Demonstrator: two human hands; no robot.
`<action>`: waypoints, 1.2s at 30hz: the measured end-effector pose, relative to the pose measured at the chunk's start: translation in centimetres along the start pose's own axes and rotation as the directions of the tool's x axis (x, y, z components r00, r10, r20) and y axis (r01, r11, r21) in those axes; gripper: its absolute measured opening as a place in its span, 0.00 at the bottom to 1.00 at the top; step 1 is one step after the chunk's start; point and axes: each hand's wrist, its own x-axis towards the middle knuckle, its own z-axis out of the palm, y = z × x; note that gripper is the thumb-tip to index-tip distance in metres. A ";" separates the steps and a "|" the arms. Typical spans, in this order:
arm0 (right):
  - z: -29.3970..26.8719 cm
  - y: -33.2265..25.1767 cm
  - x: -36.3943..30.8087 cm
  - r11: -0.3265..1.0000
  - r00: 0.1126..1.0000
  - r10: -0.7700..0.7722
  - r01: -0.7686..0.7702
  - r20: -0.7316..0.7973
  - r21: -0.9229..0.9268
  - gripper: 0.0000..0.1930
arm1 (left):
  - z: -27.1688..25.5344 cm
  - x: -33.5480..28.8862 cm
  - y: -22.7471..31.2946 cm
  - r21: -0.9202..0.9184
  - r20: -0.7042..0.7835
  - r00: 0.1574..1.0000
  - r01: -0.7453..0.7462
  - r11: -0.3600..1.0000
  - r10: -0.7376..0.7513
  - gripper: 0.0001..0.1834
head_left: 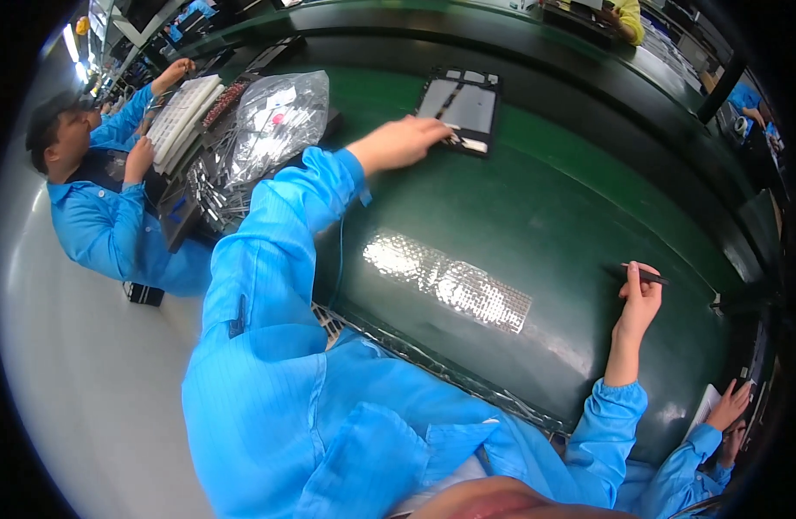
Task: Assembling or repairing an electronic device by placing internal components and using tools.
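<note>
So your hands are well apart here. Your left hand (399, 144) is stretched out to the near edge of the black-framed panel (476, 105), which lies up at the far side of the green table (545, 195). Your fingertips overlap that edge, and there's something small and pale right by them, but it's too blurred to name. I honestly can't tell if you're pinching it, pressing down or just hovering.

Your right hand (640, 303) is easier: the fingers are closed around a dark slim tool (654, 278), held up near the table's right end. What the tip looks like, I can't make out (pen, tweezers, who knows).

Between your arms lies a shiny silver sheet (448, 281), and the glare wipes out most of its detail. Your left sleeve (272, 216) covers part of the pile of thin metal pieces (218, 192), and the clear plastic bag (281, 121) hides more. At lower right, a co-worker's hands (728, 406) show, with the rest of that person mostly cut off.
</note>
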 end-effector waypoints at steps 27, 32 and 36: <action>16.8 -9.8 -7.7 0.888 0.743 -0.449 0.434 0.497 0.153 0.10 | -5.5 12.9 17.1 0.226 -0.446 0.885 -0.036 0.974 0.136 0.03; 17.7 -8.8 -8.1 0.960 0.768 -0.279 0.216 0.577 0.178 0.11 | -5.7 12.1 16.9 0.183 -0.450 0.890 0.012 0.983 0.073 0.05; 18.2 -7.5 -7.4 0.970 0.669 -0.240 0.141 0.703 0.198 0.10 | -6.0 11.1 17.9 0.005 -0.395 0.918 0.039 0.999 -0.034 0.08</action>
